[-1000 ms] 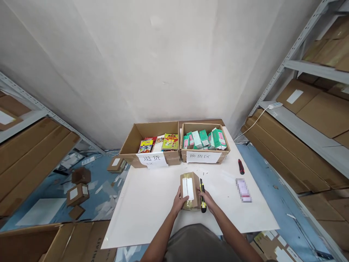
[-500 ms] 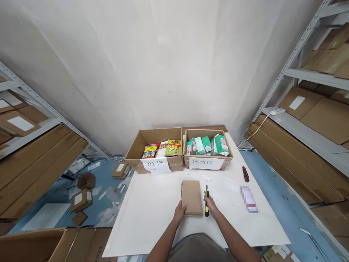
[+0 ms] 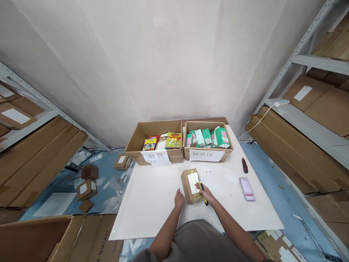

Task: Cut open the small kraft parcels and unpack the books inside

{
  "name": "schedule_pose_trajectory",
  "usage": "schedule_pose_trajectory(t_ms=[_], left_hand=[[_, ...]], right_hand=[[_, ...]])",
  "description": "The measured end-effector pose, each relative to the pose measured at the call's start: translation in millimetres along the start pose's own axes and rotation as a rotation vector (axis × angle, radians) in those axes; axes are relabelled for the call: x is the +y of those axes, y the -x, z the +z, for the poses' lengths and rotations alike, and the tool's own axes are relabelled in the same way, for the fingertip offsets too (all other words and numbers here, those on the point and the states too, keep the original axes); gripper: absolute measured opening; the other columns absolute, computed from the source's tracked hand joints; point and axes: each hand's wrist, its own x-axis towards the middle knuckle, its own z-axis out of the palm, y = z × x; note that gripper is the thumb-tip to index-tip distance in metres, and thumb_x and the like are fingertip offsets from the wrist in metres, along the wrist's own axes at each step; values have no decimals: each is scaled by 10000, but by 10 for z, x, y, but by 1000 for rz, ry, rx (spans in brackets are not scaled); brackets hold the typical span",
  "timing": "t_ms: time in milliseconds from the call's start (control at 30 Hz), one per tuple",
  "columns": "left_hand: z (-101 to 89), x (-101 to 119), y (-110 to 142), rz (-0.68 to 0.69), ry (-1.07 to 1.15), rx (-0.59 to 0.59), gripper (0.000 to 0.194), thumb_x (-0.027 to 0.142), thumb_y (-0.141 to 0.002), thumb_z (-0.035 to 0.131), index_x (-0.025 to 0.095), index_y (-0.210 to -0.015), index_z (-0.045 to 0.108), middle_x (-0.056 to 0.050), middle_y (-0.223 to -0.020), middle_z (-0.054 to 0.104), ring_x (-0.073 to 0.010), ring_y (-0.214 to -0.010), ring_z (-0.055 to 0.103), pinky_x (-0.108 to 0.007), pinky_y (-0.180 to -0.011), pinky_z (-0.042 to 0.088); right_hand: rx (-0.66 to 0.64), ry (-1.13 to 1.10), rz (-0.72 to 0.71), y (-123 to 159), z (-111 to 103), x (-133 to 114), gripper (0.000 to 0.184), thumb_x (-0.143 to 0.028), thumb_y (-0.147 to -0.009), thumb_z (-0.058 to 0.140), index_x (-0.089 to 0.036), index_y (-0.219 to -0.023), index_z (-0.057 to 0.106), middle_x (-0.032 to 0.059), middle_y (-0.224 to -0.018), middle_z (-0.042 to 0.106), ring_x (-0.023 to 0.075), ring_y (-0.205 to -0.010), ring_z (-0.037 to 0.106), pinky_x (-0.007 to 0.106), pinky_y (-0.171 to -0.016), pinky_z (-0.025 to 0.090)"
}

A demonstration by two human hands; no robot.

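Note:
A small cardboard box (image 3: 187,187) stands on the white table (image 3: 147,203) in front of me, tilted a little, its white label and yellowish tape facing up. My right hand (image 3: 205,193) grips a yellow-and-black utility knife (image 3: 202,186), and its fingers lie over the box's right side. Just off the box's lower left side is my left hand (image 3: 179,199), fingers apart and holding nothing. Whether the left fingertips touch the cardboard is hard to see.
Behind stand two open cartons with paper signs: a carton (image 3: 174,160) of books and a carton (image 3: 226,156) of green boxes. At right lie a red-and-black knife (image 3: 244,165) and a blurred pinkish item (image 3: 247,189). Shelves flank the table; a large open carton (image 3: 89,236) is lower left.
The box has been turned so its labelled, taped face shows instead of the plain brown one. My right hand has come over onto it with the knife; my left has let go.

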Motion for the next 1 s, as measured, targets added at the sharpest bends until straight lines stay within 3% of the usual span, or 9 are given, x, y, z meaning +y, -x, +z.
schedule_pose_trajectory(t_ms=[33, 100, 200, 300, 400, 533, 667, 800, 1000], left_hand=[[-87, 47, -46, 15, -9, 45, 715, 447, -909, 473, 204, -1576, 383, -125, -1570, 504, -287, -1483, 427, -426, -1207, 373], [-278, 165, -127, 189, -106, 124, 746, 453, -918, 467, 188, -1602, 328, -115, -1660, 364, -254, -1549, 304, -422, -1258, 285], [-514, 382, -213, 432, -330, -122, 1141, 589, -720, 725, 217, -1651, 180, -98, -1727, 178, -336, -1597, 98, -497, -1255, 263], [-588, 570, -261, 358, -475, -326, 1374, 652, -599, 809, 279, -1662, 23, -106, -1731, 152, -410, -1586, 77, -562, -1198, 321], [-551, 659, -284, 306, -556, -279, 1439, 647, -547, 850, 310, -1657, -2, -100, -1744, 10, -441, -1581, 38, -595, -1181, 316], [-524, 630, -304, 349, -651, -255, 1517, 412, -459, 925, 298, -1658, 3, -72, -1737, -93, -446, -1581, 12, -573, -1199, 296], [-551, 536, -317, 315, -622, -366, 1467, 399, -484, 898, 344, -1651, 12, -49, -1738, -90, -433, -1580, 78, -563, -1171, 342], [-535, 489, -303, 300, -592, -359, 1485, 436, -491, 899, 326, -1650, -22, -61, -1735, -114, -427, -1585, 35, -564, -1169, 347], [-506, 531, -268, 301, -612, -322, 1432, 417, -505, 913, 326, -1652, 61, -62, -1741, -82, -468, -1574, 11, -602, -1167, 335]], right_hand=[[-4, 9, -1, -9, 13, 35, 617, -284, -658, 625, -232, -1268, 698, 89, -1289, 718, 284, -1282, 611, 363, -1012, 504], [-2, 38, 12, -39, 22, 61, 622, -303, -704, 619, -215, -1318, 668, 85, -1217, 739, 265, -1158, 670, 342, -925, 540], [36, 175, 72, -120, 17, -1, 574, -344, -803, 594, -194, -1356, 634, 54, -975, 755, 211, -800, 706, 318, -740, 561], [89, 406, 47, -226, 32, -124, 517, -345, -871, 570, -199, -1364, 620, 41, -889, 736, 191, -624, 661, 318, -667, 543], [170, 657, -73, -319, 87, -257, 581, -245, -861, 584, -229, -1442, 556, 72, -1080, 748, 231, -837, 720, 326, -826, 533], [211, 815, -147, -389, 196, -395, 654, -167, -888, 534, -251, -1531, 447, 87, -1301, 697, 257, -1160, 664, 324, -976, 476], [137, 859, -177, -403, 312, -436, 708, -132, -883, 538, -264, -1563, 392, 71, -1339, 684, 245, -1198, 643, 312, -1003, 456], [74, 931, -185, -395, 415, -412, 709, -128, -883, 544, -268, -1562, 396, 67, -1351, 677, 249, -1212, 634, 310, -1011, 445], [24, 1012, -200, -436, 492, -387, 683, -92, -893, 511, -273, -1546, 436, 67, -1420, 629, 237, -1237, 618, 297, -1009, 439]])
